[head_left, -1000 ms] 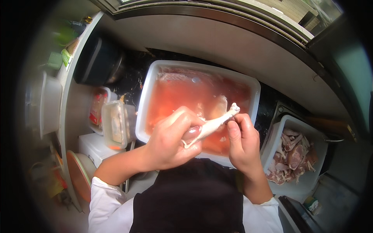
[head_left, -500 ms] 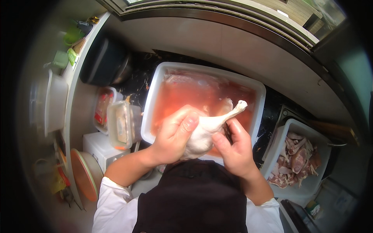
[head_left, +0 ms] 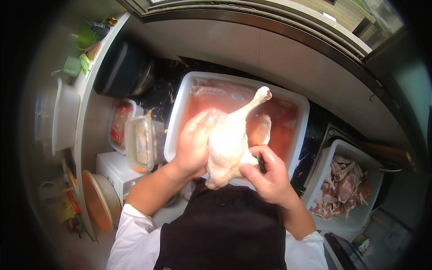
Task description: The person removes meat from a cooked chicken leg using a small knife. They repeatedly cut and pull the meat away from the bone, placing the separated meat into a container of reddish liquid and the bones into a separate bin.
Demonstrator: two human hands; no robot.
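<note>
A raw, pale-skinned poultry leg (head_left: 227, 139) is held over a white tub (head_left: 176, 118) of reddish water, its bony end pointing up and to the right. My left hand (head_left: 193, 141) is closed round the leg's left side, thumb on top. With thumb and forefinger, my right hand (head_left: 270, 173) pinches the skin at the leg's lower right edge. Something small and dark (head_left: 261, 161) shows between the right fingers; its kind is hidden. Another piece of poultry (head_left: 262, 130) pokes out of the water behind the held leg.
At the right, a white bin (head_left: 310, 191) holds several cut raw poultry pieces (head_left: 344, 184). Food containers (head_left: 140, 139) and a white box-shaped appliance (head_left: 112, 173) stand on the left, beside a shelf (head_left: 92, 121). A window (head_left: 288, 22) runs along the far wall.
The leg has turned more upright, its bony end swinging up and left, and more of its skin shows. My right hand has shifted slightly down to its lower edge.
</note>
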